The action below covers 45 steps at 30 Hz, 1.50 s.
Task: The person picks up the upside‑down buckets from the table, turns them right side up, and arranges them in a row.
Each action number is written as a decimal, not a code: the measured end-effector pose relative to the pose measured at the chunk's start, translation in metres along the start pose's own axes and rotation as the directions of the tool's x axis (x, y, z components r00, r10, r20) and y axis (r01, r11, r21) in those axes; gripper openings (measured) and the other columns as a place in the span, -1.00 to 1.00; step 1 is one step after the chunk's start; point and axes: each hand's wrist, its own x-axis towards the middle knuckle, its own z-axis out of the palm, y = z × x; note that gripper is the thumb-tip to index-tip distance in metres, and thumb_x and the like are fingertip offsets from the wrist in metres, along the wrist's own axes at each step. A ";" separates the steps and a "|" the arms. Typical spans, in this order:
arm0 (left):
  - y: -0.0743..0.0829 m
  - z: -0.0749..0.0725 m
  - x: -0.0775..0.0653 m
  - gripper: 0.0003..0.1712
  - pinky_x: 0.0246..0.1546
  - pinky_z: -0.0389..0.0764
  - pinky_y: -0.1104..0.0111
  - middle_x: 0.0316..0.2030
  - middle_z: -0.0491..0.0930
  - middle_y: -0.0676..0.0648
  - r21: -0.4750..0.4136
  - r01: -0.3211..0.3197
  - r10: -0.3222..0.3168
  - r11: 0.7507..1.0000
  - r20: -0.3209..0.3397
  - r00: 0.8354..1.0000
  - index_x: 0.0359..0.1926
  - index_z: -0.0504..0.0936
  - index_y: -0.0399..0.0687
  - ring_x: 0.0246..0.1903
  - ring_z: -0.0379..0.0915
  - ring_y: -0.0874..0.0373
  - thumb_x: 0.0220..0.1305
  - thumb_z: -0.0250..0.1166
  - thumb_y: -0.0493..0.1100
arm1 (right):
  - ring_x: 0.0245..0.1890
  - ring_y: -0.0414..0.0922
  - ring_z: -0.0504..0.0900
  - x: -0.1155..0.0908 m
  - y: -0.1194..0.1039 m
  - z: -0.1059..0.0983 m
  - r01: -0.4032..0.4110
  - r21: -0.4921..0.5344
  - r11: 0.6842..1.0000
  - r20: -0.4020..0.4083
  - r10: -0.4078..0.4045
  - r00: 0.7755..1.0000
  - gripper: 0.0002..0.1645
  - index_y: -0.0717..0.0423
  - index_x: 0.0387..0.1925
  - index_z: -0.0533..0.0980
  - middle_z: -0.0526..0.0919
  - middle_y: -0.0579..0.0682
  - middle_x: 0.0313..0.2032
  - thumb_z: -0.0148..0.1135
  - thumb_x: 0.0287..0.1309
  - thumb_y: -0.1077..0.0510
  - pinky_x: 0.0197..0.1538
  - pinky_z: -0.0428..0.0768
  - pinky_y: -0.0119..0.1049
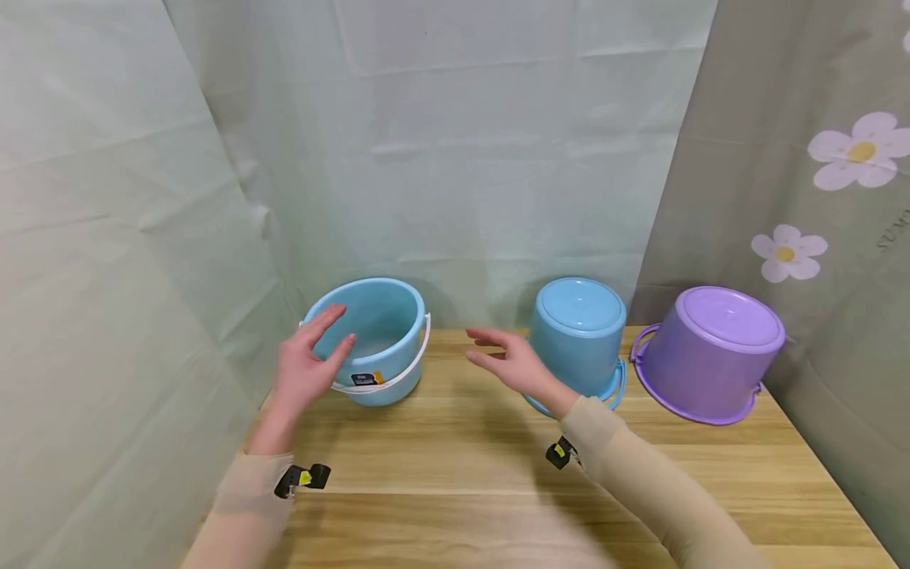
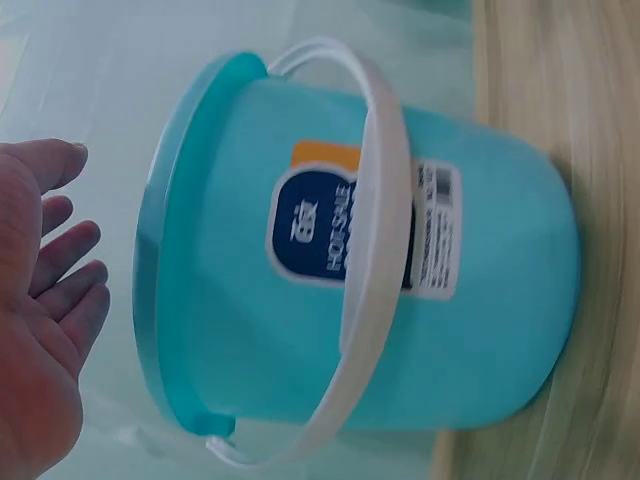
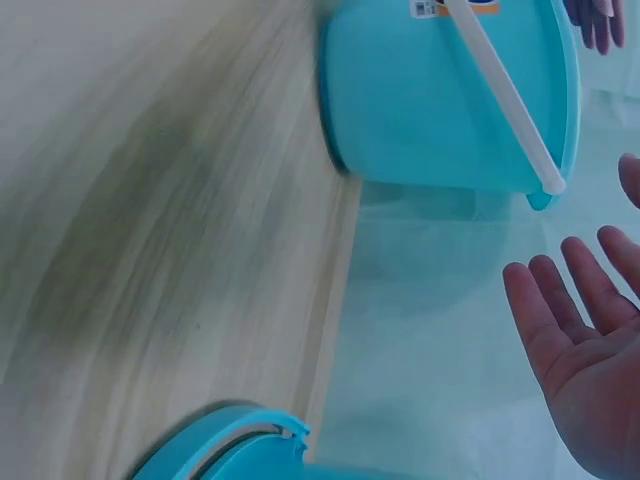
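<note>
A light-blue bucket (image 1: 401, 379) with a white handle stands upright at the left of the table, its mouth facing up and a dark label (image 2: 310, 225) on its side. My left hand (image 1: 306, 363) hovers over the near-left part of its rim, fingers spread and holding nothing; the left wrist view shows a gap between hand and bucket. My right hand (image 1: 515, 363) is in the air between that bucket and a second blue bucket (image 1: 579, 348), which is upside down. Its fingers are extended with nothing in them.
An upside-down purple bucket (image 1: 711, 363) stands at the right, its handle toward the blue one. All rest on a wooden table (image 1: 441, 474). Pale cloth (image 1: 483, 158) hangs behind and at the left; a grey flowered curtain (image 1: 739, 158) is at the right.
</note>
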 end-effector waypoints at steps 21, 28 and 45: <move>0.032 0.028 -0.023 -0.39 0.48 0.33 0.35 0.26 0.67 -0.22 -0.181 -0.142 0.162 0.973 0.097 0.982 0.23 0.73 -0.22 0.40 0.46 -0.26 0.12 0.60 -0.45 | 0.31 -0.05 0.62 -0.038 0.009 -0.034 0.016 -0.056 0.998 0.065 -0.012 0.998 -0.40 0.05 0.45 0.54 0.60 -0.04 0.39 0.38 0.48 -0.01 0.27 0.65 -0.11; 0.046 0.045 -0.034 -0.37 0.45 0.38 0.37 0.21 0.70 -0.21 -0.231 -0.194 0.230 0.953 0.137 0.964 0.22 0.74 -0.22 0.34 0.52 -0.26 0.07 0.62 -0.42 | 0.31 0.04 0.62 -0.048 0.010 -0.040 0.101 -0.151 0.983 0.107 -0.085 0.991 -0.43 0.14 0.40 0.58 0.63 0.07 0.35 0.38 0.48 0.03 0.27 0.66 0.02; 0.053 0.091 -0.044 -0.36 0.43 0.46 0.15 0.26 0.66 -0.26 -0.284 -0.233 0.323 0.930 0.327 0.888 0.33 0.67 -0.22 0.35 0.52 -0.23 0.20 0.59 -0.33 | 0.26 0.04 0.66 -0.071 0.017 -0.065 0.242 -0.309 0.920 0.173 -0.195 0.965 -0.38 0.11 0.41 0.57 0.64 0.05 0.34 0.47 0.39 0.08 0.22 0.69 0.03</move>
